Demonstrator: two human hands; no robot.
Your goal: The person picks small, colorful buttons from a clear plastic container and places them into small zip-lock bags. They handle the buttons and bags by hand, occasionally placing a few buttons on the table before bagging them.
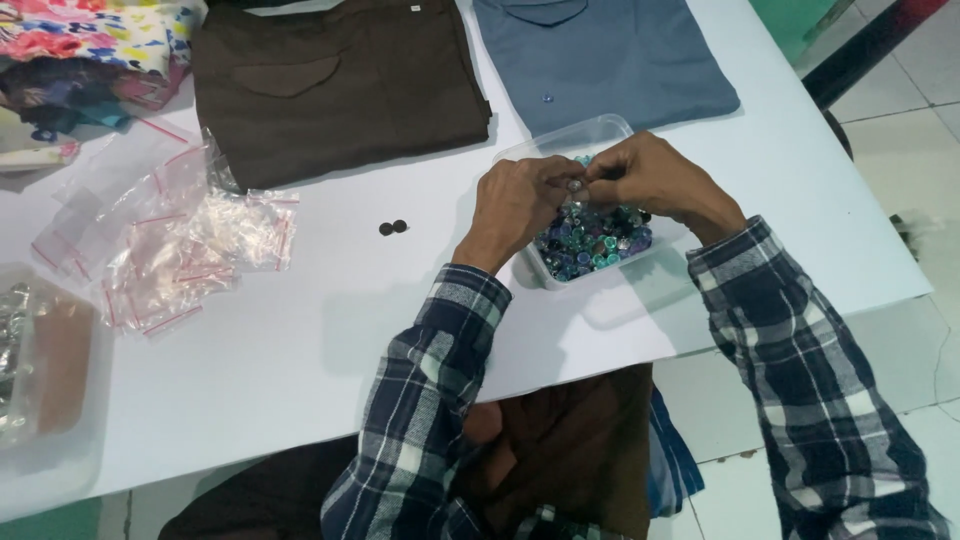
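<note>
Plaid sleeves (440, 420) reach over the white counter (300, 340). Both hands meet above the clear tub of buttons (590, 240): left hand (515, 205) and right hand (655, 180) each hold a pinching grip on one tiny button (576, 184) between them. A slip would likely drop it back among the others, and the tub could be knocked, sitting near the counter's edge.
</note>
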